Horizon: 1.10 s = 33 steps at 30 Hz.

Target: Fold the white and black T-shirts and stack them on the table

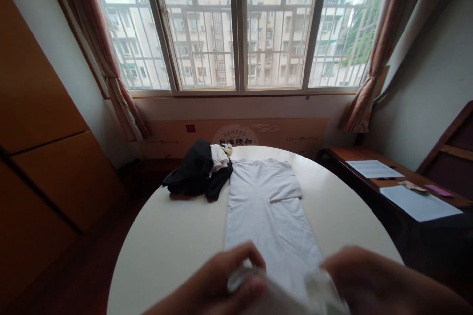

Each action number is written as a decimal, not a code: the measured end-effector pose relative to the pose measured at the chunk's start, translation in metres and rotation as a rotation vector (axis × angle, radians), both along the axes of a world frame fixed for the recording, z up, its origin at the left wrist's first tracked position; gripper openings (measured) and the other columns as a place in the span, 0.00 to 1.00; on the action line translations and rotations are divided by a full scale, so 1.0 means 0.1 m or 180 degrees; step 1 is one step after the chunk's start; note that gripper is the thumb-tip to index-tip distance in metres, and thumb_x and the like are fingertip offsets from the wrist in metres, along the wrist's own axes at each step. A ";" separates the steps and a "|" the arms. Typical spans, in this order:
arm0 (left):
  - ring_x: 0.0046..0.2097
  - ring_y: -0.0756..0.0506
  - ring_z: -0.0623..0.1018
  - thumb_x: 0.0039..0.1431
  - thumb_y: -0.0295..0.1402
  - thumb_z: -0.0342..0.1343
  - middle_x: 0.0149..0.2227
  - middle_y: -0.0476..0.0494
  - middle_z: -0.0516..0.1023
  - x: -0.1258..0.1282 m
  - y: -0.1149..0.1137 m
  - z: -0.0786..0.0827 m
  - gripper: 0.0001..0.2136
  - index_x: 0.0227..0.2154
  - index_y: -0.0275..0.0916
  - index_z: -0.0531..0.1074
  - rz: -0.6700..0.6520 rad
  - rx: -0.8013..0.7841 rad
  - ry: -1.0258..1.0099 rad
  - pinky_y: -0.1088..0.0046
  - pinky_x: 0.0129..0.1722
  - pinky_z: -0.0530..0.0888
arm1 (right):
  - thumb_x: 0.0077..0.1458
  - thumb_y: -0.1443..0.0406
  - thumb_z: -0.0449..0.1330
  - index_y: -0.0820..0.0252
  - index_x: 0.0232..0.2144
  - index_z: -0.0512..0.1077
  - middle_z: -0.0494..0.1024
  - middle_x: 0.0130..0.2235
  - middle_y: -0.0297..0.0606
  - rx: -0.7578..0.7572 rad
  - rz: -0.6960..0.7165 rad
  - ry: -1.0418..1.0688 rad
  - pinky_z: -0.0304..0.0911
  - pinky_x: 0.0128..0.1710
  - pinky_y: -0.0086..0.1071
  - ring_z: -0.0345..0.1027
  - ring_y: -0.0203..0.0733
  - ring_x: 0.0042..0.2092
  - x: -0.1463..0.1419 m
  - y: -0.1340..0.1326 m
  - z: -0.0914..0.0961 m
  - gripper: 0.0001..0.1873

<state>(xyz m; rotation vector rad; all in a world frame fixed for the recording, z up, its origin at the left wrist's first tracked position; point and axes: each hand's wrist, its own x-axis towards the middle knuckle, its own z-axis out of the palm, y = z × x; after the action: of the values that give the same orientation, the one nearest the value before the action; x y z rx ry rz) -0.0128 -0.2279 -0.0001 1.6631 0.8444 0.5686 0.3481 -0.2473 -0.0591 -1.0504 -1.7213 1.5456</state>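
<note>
At the near edge, the left hand (221,283) is pinching the near hem of the white garment (268,211), its grip closing thumb and fingers on the cloth. Just to the right, the right hand (369,280) is bunching the same hem, its grip curling around the fabric. The garment is lying lengthwise on the round white bench (166,236), stretching away from the hands. Farther off, a pile of dark clothes (197,170) is touching its left side, and papers (417,202) are lying on a side bench (347,152) at the right.

White shirt (268,206), folded lengthwise, lies flat on round table (166,241).
</note>
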 end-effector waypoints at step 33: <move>0.51 0.37 0.82 0.76 0.34 0.48 0.48 0.30 0.83 0.88 3.82 -1.02 0.12 0.52 0.37 0.73 0.1840 0.2042 0.2425 0.66 0.49 0.73 | 0.52 0.74 0.60 0.65 0.47 0.77 0.82 0.43 0.46 0.1285 -0.2727 -0.1470 0.68 0.40 0.34 0.73 0.43 0.38 -0.26 4.04 -0.62 0.19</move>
<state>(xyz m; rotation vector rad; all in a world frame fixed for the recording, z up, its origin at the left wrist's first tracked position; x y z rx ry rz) 0.0755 0.1545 -0.1023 2.2720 1.8826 0.6359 0.3218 0.1565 -0.1209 -1.6917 -1.4371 0.4238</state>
